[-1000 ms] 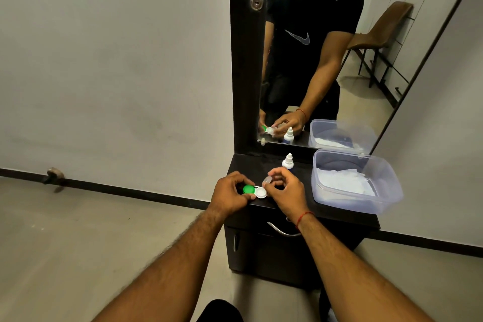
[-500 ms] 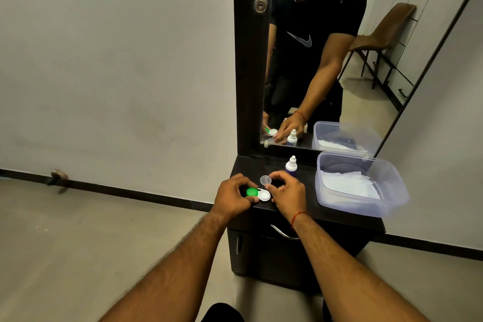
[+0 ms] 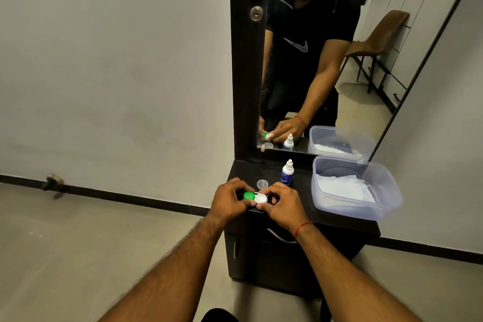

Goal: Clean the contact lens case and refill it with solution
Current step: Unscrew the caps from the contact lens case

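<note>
Clear cap (image 3: 262, 184) now sits on the table (image 3: 339, 219), released; the right hand (image 3: 283, 204) has returned to pinch the case (image 3: 254, 197), which the left hand (image 3: 228, 197) grips at its green end. One well seems uncapped, ready for cleaning.

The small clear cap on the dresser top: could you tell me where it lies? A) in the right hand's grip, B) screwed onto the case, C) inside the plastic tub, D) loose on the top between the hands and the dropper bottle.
D: the clear cap sits free on the dark dresser top, just left of the dropper bottle and beyond the contact lens case.
</note>
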